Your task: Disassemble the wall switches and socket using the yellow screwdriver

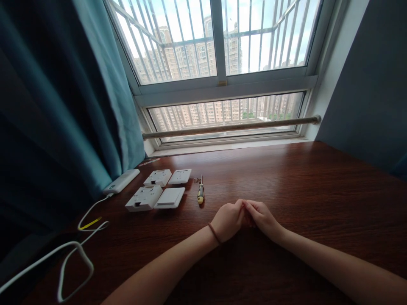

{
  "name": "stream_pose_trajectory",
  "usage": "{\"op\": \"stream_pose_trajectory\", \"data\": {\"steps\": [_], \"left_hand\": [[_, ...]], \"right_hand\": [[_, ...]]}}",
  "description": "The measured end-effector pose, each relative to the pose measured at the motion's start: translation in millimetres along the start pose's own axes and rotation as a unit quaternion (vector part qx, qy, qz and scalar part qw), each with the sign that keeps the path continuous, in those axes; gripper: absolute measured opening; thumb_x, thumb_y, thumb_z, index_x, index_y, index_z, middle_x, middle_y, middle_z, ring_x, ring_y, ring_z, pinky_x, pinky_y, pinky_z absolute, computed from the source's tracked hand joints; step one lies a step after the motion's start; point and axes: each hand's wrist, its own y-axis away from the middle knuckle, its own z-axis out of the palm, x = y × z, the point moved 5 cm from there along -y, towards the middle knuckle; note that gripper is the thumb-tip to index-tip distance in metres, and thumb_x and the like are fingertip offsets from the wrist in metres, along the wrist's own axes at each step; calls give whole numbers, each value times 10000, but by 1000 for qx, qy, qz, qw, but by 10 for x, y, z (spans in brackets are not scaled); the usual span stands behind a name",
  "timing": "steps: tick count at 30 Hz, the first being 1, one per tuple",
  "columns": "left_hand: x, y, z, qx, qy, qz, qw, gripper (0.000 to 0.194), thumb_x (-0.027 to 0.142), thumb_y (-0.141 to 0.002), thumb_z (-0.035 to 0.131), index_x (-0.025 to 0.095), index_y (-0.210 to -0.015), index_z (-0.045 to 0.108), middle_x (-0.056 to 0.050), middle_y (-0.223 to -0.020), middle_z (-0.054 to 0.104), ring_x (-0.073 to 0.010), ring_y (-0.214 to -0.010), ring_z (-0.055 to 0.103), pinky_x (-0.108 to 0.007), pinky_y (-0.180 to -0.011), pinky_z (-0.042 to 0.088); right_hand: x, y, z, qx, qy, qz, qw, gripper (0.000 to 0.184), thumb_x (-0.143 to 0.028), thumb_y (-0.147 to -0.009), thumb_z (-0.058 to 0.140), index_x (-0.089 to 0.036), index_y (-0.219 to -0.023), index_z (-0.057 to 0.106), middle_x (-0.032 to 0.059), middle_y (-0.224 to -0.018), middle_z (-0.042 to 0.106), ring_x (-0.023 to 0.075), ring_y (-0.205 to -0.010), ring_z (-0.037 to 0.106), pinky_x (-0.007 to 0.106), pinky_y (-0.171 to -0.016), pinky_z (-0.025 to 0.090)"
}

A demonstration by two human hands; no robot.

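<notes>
My left hand [228,219] and my right hand [262,217] rest together on the dark wooden table [305,190], fingers curled and touching each other, with nothing seen in them. A thin brown band circles my left wrist. To the left of the hands lies a small screwdriver [200,193] with a yellow and black handle, and a few small screws [197,180] sit by its tip. Further left are two white switch boxes [143,198] [157,177] and two white cover plates [169,197] [179,176].
A white power bank [121,181] lies at the table's left edge, its white cable [74,250] looping toward me. A teal curtain [63,106] hangs on the left. A barred window [219,63] with a rod across it stands behind the table.
</notes>
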Motion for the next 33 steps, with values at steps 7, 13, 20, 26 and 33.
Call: {"op": "stream_pose_trajectory", "data": {"steps": [7, 13, 20, 26, 33], "left_hand": [[-76, -65, -249, -46, -192, 1, 980, 377, 439, -851, 297, 162, -806, 549, -117, -702, 623, -227, -642, 603, -303, -605, 410], [-460, -131, -664, 1, -322, -191, 927, 363, 449, -812, 387, 146, -850, 582, -130, -816, 622, -261, -764, 606, -325, -636, 423], [-909, -97, -766, 34, -332, -307, 891, 311, 369, -767, 506, 79, -774, 618, -165, -772, 613, -305, -773, 596, -373, -640, 419], [-1030, -72, -680, 45, -263, -315, 911, 175, 223, -783, 495, 94, -698, 576, -67, -716, 596, -204, -770, 582, -362, -697, 418], [-734, -148, -510, 81, -76, -241, 964, 286, 348, -769, 479, 140, -576, 513, -70, -593, 569, -210, -707, 590, -287, -634, 418]], "right_hand": [[25, -6, 2, 2, 10, 14, 1000, 422, -462, -849, 375, -164, -577, 498, -31, -431, 461, 85, -373, 417, 204, -383, 325], [37, -8, 10, 2, 3, 30, 1000, 416, -476, -842, 370, -159, -623, 526, -38, -436, 467, 74, -345, 406, 189, -351, 318], [42, -1, 8, 1, 8, 33, 999, 397, -463, -838, 386, -159, -623, 523, -37, -449, 470, 70, -357, 417, 182, -350, 314], [25, -4, 12, 5, 10, 33, 999, 395, -463, -833, 396, -161, -611, 521, -40, -433, 462, 72, -355, 426, 180, -347, 311], [58, -15, -26, 38, 0, 26, 999, 328, -468, -818, 423, -167, -717, 504, -25, -563, 531, 72, -391, 461, 188, -374, 354]]}}
